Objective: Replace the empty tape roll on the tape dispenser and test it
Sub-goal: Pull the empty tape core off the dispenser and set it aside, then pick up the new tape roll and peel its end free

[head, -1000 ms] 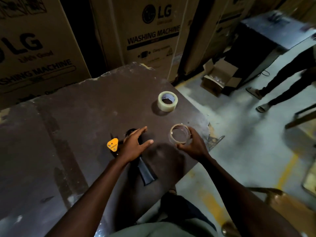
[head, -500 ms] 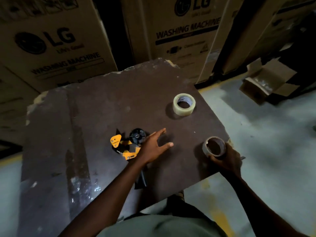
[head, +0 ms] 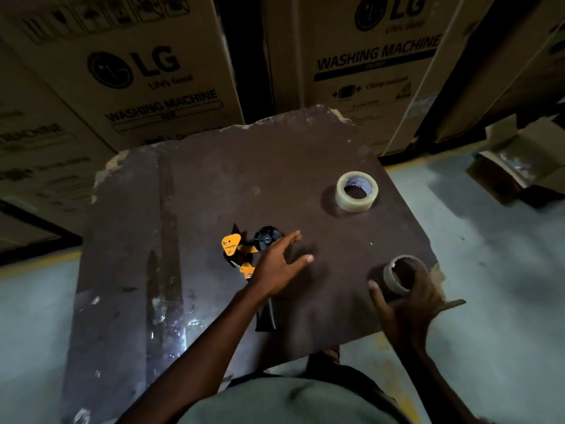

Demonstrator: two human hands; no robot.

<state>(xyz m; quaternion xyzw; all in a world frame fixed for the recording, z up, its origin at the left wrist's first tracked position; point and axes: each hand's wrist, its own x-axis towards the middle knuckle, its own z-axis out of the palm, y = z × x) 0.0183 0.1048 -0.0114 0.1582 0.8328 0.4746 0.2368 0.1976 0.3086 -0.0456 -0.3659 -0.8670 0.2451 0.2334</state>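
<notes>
Now empty roll (head: 402, 275) beside right hand (head: 409, 304)

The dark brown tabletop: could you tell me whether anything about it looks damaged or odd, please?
Yes: the dark brown tabletop is chipped along its far edge and corners, showing pale material, and a jagged piece sticks out at the near right corner.

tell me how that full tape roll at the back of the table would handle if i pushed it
The tape roll lies flat on its side, so it would probably slide, not roll. Its thick winding suggests some heft. Stood on edge, it could roll off the table.
</notes>
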